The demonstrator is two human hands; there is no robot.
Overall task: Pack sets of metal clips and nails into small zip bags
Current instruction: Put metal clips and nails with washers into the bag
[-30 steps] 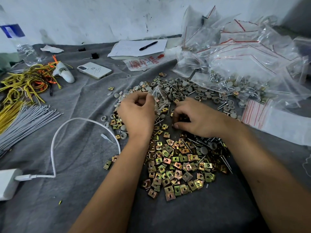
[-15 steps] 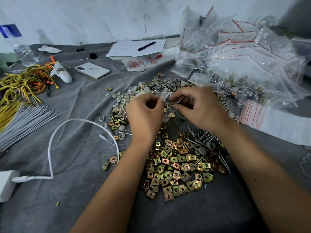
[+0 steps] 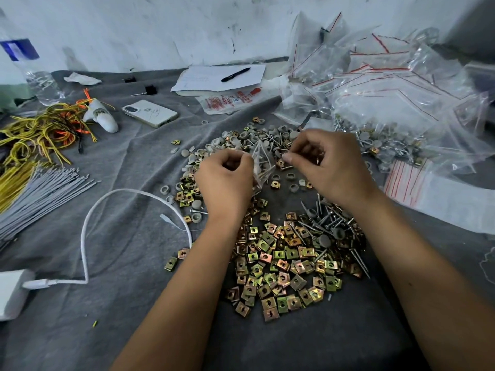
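My left hand (image 3: pixel 227 178) grips a small clear zip bag (image 3: pixel 261 167) at centre frame, fingers curled round its left edge, mouth towards the right. My right hand (image 3: pixel 325 163) has thumb and fingers pinched together just beside the bag mouth; it appears to hold small parts, but I cannot tell which.

Procedure, as I judge it: hold the mouth wide with the left thumb, feed nails point-first so they do not pierce the film, release only once the parts are past the zip strip, then press the seal along its full width.

Stock lies below the hands: the metal clips (image 3: pixel 281 266) in a heap at lower centre, loose nails (image 3: pixel 330 223) just right of them, grey caps (image 3: pixel 241 140) beyond the hands.

Surface: a wrinkled grey cloth (image 3: pixel 120 303), on which small parts may roll into folds. Packed zip bags (image 3: pixel 396 84) are piled at upper right. A phone (image 3: pixel 150 113), paper with a pen (image 3: pixel 235 74), yellow wires (image 3: pixel 34 135), grey ties (image 3: pixel 40 194) and a white cable (image 3: pixel 88 226) occupy the left half. A scuffed white wall (image 3: pixel 160 28) runs across the top.
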